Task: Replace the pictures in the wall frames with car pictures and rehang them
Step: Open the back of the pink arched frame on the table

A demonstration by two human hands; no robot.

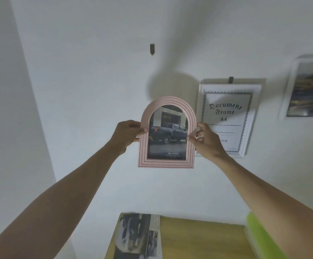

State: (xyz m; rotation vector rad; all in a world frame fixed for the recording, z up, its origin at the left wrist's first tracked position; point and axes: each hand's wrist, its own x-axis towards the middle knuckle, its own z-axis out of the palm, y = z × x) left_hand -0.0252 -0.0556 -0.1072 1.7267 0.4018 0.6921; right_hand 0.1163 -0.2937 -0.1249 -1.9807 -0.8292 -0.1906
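at centre of the view the pink frame [167, 135] stands upright, long axis vertical, left hand [128, 132] and right hand [205, 139] pinching its sides; the hook [152, 49] lies well above, slightly left, both hands equally near.

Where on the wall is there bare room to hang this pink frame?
Bare wall around the empty hook, left of the document frame; both hands hold the pink frame below it. The right side is crowded: the document frame and another picture sit close together.

Home room: white wall [77, 90] w/ hung frames [228, 118], wood table [198, 240]
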